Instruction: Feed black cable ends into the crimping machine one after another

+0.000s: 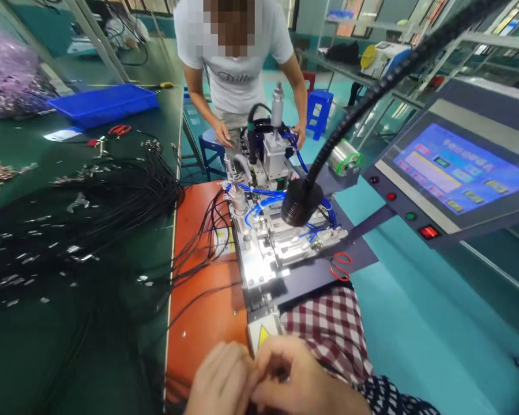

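At the bottom of the head view my left hand and my right hand meet, fingertips together. Both are closed, fingers curled in a pinch. What they pinch is hidden or too small to make out. Just beyond them is a white box with a yellow warning label, at the near end of a metal machine with blue air tubes. Black cables run from the machine's left side across an orange board.
Bundled black cables cover the green table at left, near a blue tray and red-handled scissors. A black gooseneck lamp hangs over the machine. Another person stands behind it. A touchscreen panel and more scissors are at right.
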Action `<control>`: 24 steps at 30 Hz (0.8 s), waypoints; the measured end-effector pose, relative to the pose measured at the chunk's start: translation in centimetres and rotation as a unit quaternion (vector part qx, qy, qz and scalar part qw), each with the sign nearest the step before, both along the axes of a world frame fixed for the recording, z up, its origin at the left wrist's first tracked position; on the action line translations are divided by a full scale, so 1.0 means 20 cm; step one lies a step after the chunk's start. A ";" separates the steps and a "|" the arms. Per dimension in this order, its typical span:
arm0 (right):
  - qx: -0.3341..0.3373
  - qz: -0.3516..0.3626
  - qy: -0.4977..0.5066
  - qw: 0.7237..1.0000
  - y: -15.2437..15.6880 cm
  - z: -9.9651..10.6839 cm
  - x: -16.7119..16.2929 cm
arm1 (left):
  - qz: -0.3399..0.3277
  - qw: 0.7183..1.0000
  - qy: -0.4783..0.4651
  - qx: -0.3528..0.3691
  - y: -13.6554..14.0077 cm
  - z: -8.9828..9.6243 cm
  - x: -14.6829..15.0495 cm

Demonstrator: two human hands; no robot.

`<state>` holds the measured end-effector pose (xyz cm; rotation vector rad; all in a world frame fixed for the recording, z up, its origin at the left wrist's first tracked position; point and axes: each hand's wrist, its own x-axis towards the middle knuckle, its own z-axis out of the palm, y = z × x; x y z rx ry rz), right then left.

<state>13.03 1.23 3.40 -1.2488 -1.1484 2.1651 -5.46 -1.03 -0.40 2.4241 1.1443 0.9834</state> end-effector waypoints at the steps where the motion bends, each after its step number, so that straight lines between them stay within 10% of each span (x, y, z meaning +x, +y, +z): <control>1: 0.010 -0.001 0.013 1.000 0.00 0.00 0.00 | -0.013 1.000 0.001 0.008 0.01 0.02 0.01; 6: 0.069 -0.007 0.065 0.995 -0.03 -0.06 0.03 | -0.012 0.999 -0.015 -0.047 0.03 0.12 0.04; 14: 0.179 -0.117 0.004 0.977 -0.04 -0.08 0.11 | 0.043 0.940 -0.096 -0.324 -0.08 0.14 0.17; 24: 0.267 -0.069 -0.051 0.960 0.00 -0.13 0.22 | 0.075 0.915 -0.238 -0.318 -0.11 0.09 0.23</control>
